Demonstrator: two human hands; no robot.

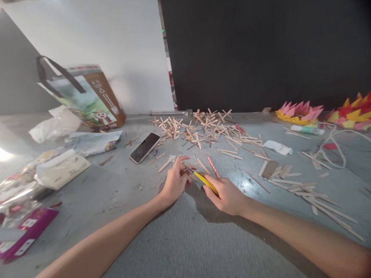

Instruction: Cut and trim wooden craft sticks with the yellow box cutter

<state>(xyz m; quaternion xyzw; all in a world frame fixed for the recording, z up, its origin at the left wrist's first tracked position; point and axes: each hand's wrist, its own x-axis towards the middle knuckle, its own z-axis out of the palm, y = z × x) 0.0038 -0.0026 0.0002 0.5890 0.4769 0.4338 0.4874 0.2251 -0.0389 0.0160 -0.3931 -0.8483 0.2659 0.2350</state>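
Note:
My right hand [227, 196] is closed around a yellow ribbed craft knife [206, 182], its thin metal tip pointing left toward my other hand. My left hand [176, 180] has its fingers bent in close to that tip. Whatever the left fingers grip is too small and too covered to make out. Just beyond my hands lie a pale wooden stick [203, 166] and a red-and-white patterned stick or pencil [213, 166]. A small scrap with a stick beside it rests past the left fingertips.
Crossed wooden sticks [197, 129] are heaped at the back, with loose sticks [307, 191] to the right. A phone [145, 147], a bag [95, 100] and plastic packets stand left. Paper crowns [300, 114], a glue stick [307, 129] and a white cable [324, 148] lie right.

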